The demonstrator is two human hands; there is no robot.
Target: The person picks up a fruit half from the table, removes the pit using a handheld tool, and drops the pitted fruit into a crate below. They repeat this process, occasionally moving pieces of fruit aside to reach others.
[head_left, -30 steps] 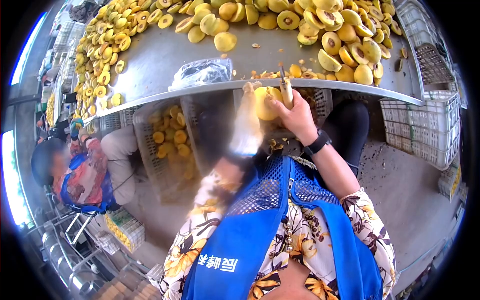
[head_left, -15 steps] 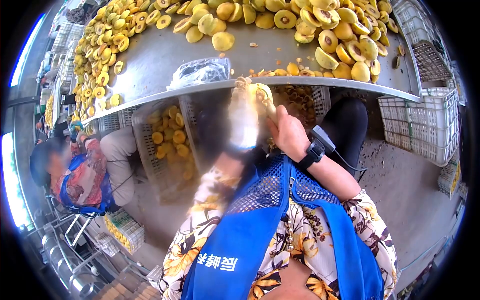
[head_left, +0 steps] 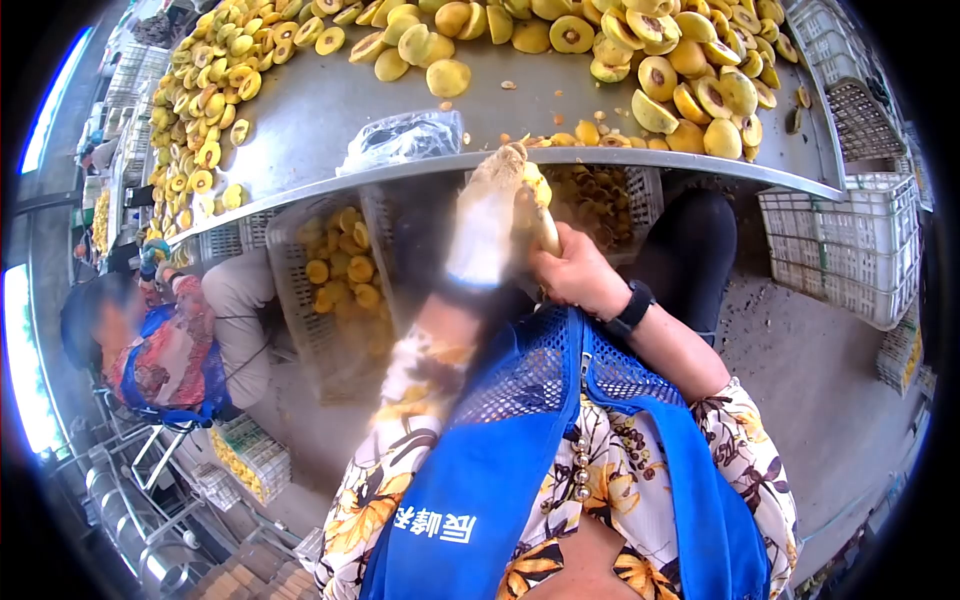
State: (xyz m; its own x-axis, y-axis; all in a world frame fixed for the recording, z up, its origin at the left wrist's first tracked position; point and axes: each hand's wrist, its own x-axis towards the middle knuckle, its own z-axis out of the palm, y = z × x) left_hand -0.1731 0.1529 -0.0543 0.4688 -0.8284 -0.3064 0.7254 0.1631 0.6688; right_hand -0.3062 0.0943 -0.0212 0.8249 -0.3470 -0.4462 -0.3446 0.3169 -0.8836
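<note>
My left hand [head_left: 490,200], in a white glove browned at the fingertips, is closed around a yellow peach half [head_left: 538,186] just below the table's front edge. Glove and fingers are partly blurred. My bare right hand [head_left: 578,272] grips a tool with a pale rounded handle [head_left: 548,234]. The tool's upper end meets the fruit, and its working tip is hidden there. A black watch [head_left: 632,306] is on my right wrist.
Many peach halves [head_left: 570,37] are heaped on the metal table [head_left: 300,120], beside a clear plastic bag [head_left: 405,138]. Below are a crate of peach halves [head_left: 340,260] and brownish scraps [head_left: 590,205]. White crates [head_left: 840,245] stand right; a seated co-worker [head_left: 170,340] is left.
My left hand has tilted and its fingertips have risen slightly to the right. My right hand has lowered a little, with the tool still held against the fruit.
</note>
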